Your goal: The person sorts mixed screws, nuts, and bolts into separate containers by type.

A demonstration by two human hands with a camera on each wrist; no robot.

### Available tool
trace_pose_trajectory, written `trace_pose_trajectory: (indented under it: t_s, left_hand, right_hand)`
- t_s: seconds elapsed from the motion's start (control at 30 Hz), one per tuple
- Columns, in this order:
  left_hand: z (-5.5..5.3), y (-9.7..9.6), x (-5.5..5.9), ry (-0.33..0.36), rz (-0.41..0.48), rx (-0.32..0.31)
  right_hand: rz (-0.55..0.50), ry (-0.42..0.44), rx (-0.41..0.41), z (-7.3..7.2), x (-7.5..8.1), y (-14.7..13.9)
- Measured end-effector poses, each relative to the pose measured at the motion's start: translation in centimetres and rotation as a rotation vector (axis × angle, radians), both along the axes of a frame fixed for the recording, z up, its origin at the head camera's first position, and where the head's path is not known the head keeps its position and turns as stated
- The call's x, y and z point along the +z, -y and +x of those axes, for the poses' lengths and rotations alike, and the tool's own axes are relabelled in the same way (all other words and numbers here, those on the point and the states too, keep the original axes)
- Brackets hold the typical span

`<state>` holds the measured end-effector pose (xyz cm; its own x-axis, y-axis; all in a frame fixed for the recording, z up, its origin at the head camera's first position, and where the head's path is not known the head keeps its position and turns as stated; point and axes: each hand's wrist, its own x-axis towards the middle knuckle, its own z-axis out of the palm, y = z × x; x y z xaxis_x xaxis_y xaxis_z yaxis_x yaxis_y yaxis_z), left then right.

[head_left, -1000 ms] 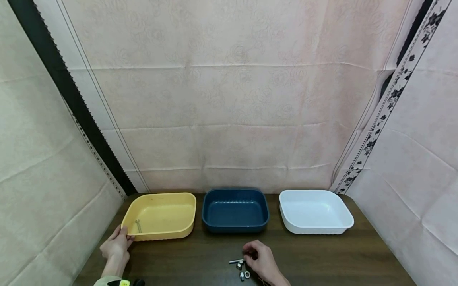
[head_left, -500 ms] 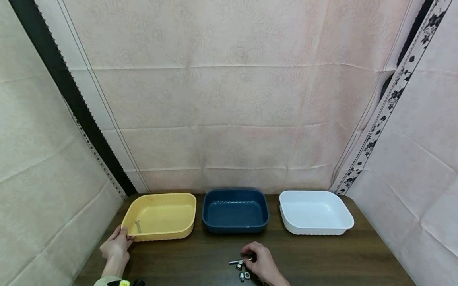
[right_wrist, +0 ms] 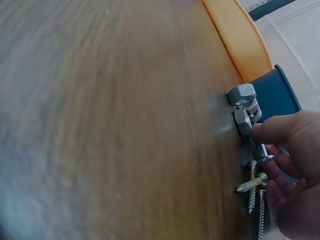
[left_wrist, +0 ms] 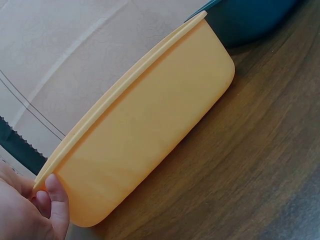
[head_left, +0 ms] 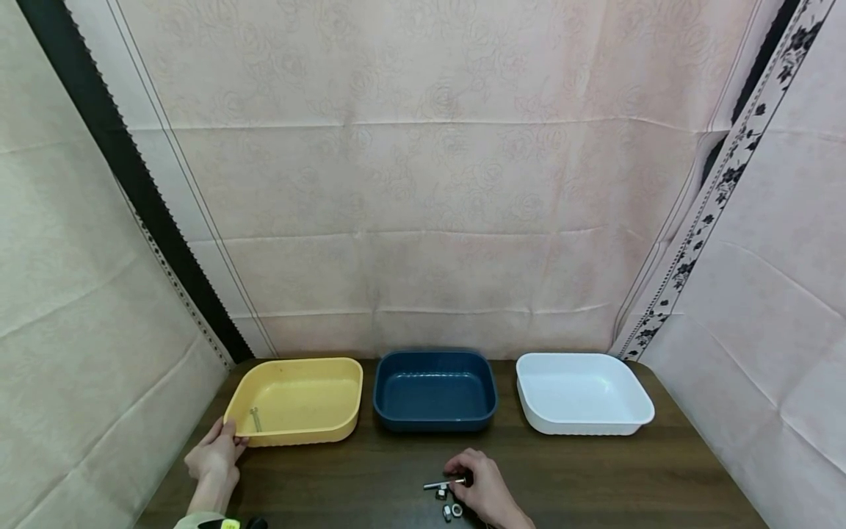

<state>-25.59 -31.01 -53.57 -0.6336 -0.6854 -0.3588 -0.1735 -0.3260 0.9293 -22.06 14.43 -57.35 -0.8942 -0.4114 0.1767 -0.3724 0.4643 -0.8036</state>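
My left hand (head_left: 213,457) grips the near-left corner of a yellow plastic tray (left_wrist: 145,110), fingers and thumb on either side of its rim. Inside that tray lie a couple of slim metal screws (head_left: 255,419). At the front of the table, my right hand (head_left: 485,485) has its thumb and fingers curled about a silver bolt (head_left: 436,485), seen low over the tabletop. Several hex nuts (right_wrist: 242,94) sit right beside the thumb. Brass-coloured wood screws (right_wrist: 253,184) lie under the same hand; the head view mostly hides them.
A dark blue tray (head_left: 435,425) stands in the middle at the back of the brown wooden table (head_left: 344,485). To its right is a white tray (head_left: 584,427). Pale cloth (head_left: 436,184) hangs behind and along both sides.
The right hand's fingers have shifted slightly left and closed around the bolt beside the nuts. My left hand has stayed on the yellow tray's corner.
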Motion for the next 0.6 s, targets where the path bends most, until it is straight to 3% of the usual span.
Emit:
trace_pose_trajectory:
  t_s: [0.3, 0.6]
  left_hand:
    - [0.17, -0.05, 0.12, -0.025, 0.012, 0.006]
    - [-0.05, -0.05, 0.21, -0.002, 0.000, -0.001]
  right_hand:
    - [0.001, 0.017, 0.023, 0.03, -0.12, 0.06]
    - [0.029, -0.005, 0.039, -0.05, 0.10, 0.03]
